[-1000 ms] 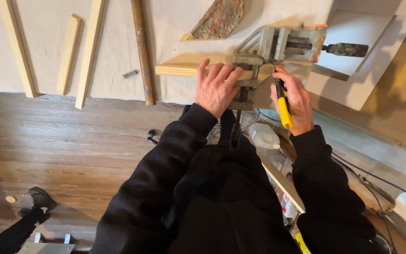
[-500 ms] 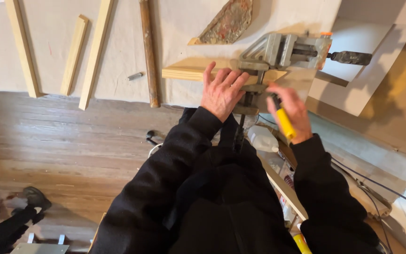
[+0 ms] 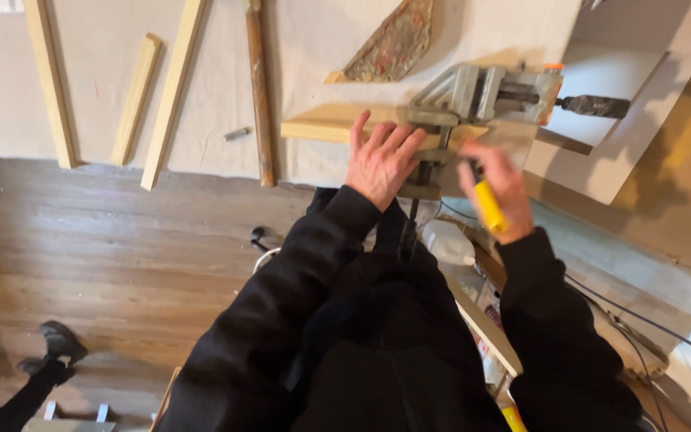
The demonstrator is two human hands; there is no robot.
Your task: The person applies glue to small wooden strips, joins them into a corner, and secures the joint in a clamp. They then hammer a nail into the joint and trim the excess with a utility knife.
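pale wood board [image 3: 325, 128] under left hand [image 3: 381, 160], grey metal clamp [image 3: 473, 92] beside.

Left hand [image 3: 381, 160] flat, fingers spread, pressing light wood piece [image 3: 321, 128] at grey metal corner clamp [image 3: 473, 96]. Right hand [image 3: 499, 188] at 4 o'clock of clamp, blurred, fist round yellow-handled tool [image 3: 489, 206]. Cloth-covered tabletop [image 3: 313, 48] fills 12 o'clock. Loose wood strips [image 3: 171, 92] at 10 o'clock; dark rod [image 3: 258, 96] between strips and clamp. Wooden floor [image 3: 105, 256] at 8 o'clock.
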